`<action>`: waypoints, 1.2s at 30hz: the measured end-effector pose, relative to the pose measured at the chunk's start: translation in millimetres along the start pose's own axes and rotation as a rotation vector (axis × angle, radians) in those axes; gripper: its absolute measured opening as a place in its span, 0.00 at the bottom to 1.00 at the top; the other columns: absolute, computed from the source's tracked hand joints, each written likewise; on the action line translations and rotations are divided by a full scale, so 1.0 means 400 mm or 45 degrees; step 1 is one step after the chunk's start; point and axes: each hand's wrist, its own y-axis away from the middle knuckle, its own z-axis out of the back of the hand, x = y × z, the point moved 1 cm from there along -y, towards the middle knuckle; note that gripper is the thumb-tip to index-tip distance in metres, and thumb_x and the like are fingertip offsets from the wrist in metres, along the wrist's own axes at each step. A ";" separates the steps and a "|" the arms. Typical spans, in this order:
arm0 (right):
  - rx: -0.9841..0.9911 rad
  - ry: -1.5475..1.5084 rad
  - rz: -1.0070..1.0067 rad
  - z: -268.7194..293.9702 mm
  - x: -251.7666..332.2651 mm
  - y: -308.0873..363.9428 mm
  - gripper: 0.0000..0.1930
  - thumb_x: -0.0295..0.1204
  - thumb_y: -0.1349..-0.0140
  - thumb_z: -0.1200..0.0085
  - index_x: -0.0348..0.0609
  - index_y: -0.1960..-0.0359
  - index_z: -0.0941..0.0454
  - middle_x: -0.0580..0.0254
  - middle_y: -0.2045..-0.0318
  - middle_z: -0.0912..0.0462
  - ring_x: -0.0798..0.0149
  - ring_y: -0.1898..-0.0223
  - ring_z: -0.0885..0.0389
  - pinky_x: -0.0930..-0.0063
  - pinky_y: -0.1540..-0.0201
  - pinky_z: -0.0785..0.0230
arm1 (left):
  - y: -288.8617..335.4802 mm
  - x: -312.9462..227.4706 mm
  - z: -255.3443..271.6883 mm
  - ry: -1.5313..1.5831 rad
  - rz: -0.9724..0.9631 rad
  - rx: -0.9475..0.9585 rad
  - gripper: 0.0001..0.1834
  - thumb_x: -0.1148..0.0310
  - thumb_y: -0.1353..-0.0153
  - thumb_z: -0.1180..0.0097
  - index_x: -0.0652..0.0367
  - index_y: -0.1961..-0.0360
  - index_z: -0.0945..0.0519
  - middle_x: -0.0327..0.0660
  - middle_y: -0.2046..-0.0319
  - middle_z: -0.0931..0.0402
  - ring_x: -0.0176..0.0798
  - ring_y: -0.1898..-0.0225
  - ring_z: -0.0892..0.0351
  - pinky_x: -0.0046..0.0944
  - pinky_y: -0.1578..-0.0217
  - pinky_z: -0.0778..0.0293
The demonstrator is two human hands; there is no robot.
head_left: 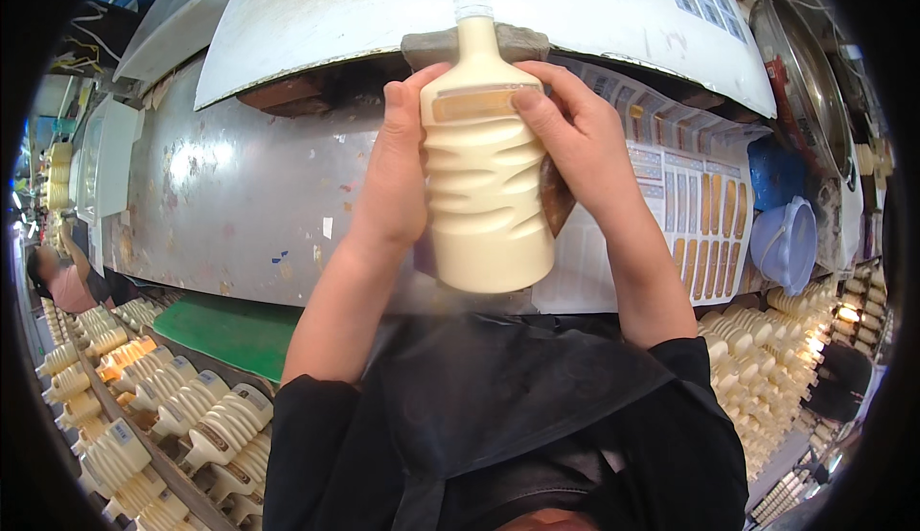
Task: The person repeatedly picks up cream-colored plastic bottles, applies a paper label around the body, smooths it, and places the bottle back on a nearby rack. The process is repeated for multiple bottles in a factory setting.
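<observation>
Bottle [486,196], cream-coloured with ribbed sides and a clear uncapped neck, is held upright above the metal surface [230,205], gripped from both sides. Left hand [398,176] wraps its left flank, fingers closed on it; right hand [575,138] clamps the right flank, thumb pressing an amber label strip [474,103] near the shoulder. Label sheets [690,205] lie on the surface to the right, a blue plastic tub [786,243] beside them. Rows of filled bottles [182,416] lie lower left, more [767,378] lower right.
</observation>
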 end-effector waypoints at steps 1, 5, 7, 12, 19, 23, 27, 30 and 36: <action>-0.009 -0.199 -0.044 -0.009 -0.008 -0.008 0.25 0.46 0.35 0.39 0.39 0.45 0.19 0.59 0.62 0.15 0.67 0.59 0.18 0.73 0.53 0.26 | -0.001 -0.003 0.002 -0.098 -0.030 -0.007 0.37 0.38 0.22 0.68 0.62 0.37 0.29 0.44 0.45 0.24 0.34 0.44 0.26 0.37 0.39 0.31; -0.006 -0.217 0.008 -0.011 -0.027 -0.010 0.23 0.43 0.36 0.38 0.38 0.46 0.19 0.68 0.69 0.21 0.74 0.65 0.25 0.77 0.58 0.30 | -0.021 0.003 0.014 -0.425 -0.064 -0.013 0.27 0.48 0.20 0.60 0.61 0.39 0.28 0.41 0.48 0.22 0.30 0.48 0.24 0.34 0.44 0.27; -0.025 -0.174 0.004 -0.011 -0.030 -0.007 0.23 0.42 0.36 0.38 0.37 0.47 0.18 0.71 0.71 0.24 0.76 0.67 0.28 0.79 0.60 0.32 | -0.031 0.014 0.021 -0.434 -0.062 0.002 0.23 0.53 0.19 0.59 0.61 0.40 0.28 0.41 0.50 0.21 0.29 0.49 0.23 0.32 0.46 0.25; -0.074 -0.162 0.054 -0.019 -0.028 -0.003 0.23 0.42 0.36 0.37 0.38 0.47 0.18 0.73 0.72 0.27 0.78 0.69 0.32 0.80 0.64 0.35 | -0.043 0.043 0.044 -0.223 -0.102 0.082 0.20 0.57 0.18 0.60 0.62 0.41 0.28 0.41 0.51 0.21 0.28 0.51 0.23 0.31 0.48 0.25; -0.088 -0.119 0.111 -0.021 -0.030 0.000 0.22 0.42 0.35 0.37 0.38 0.47 0.18 0.75 0.73 0.28 0.78 0.70 0.34 0.81 0.66 0.38 | -0.048 0.037 0.057 -0.244 -0.148 0.123 0.23 0.53 0.21 0.56 0.63 0.40 0.29 0.43 0.51 0.21 0.32 0.50 0.23 0.35 0.47 0.26; -0.078 -0.131 0.097 -0.019 -0.029 0.002 0.22 0.42 0.34 0.37 0.38 0.47 0.18 0.76 0.73 0.28 0.79 0.70 0.34 0.82 0.66 0.39 | -0.053 0.028 0.038 -0.571 -0.131 0.011 0.28 0.48 0.27 0.48 0.65 0.43 0.28 0.51 0.51 0.21 0.43 0.49 0.21 0.42 0.45 0.27; -0.079 -0.145 0.094 -0.019 -0.029 0.003 0.22 0.41 0.34 0.37 0.37 0.46 0.19 0.76 0.73 0.27 0.80 0.70 0.34 0.83 0.66 0.39 | -0.059 0.029 0.033 -0.632 -0.133 -0.009 0.31 0.46 0.30 0.46 0.65 0.43 0.29 0.57 0.50 0.21 0.51 0.46 0.21 0.47 0.43 0.27; -0.088 -0.164 0.092 -0.022 -0.030 0.004 0.22 0.41 0.33 0.37 0.37 0.46 0.19 0.76 0.72 0.26 0.80 0.70 0.33 0.83 0.65 0.38 | -0.059 0.037 0.043 -0.572 -0.154 0.062 0.24 0.51 0.22 0.53 0.63 0.43 0.30 0.44 0.51 0.23 0.31 0.51 0.25 0.33 0.49 0.26; -0.093 -0.188 0.061 -0.023 -0.028 0.007 0.23 0.42 0.33 0.36 0.38 0.45 0.19 0.74 0.71 0.25 0.80 0.68 0.31 0.84 0.64 0.37 | -0.055 0.048 0.067 0.021 0.020 0.136 0.20 0.55 0.19 0.58 0.60 0.40 0.30 0.40 0.50 0.23 0.28 0.52 0.24 0.32 0.48 0.25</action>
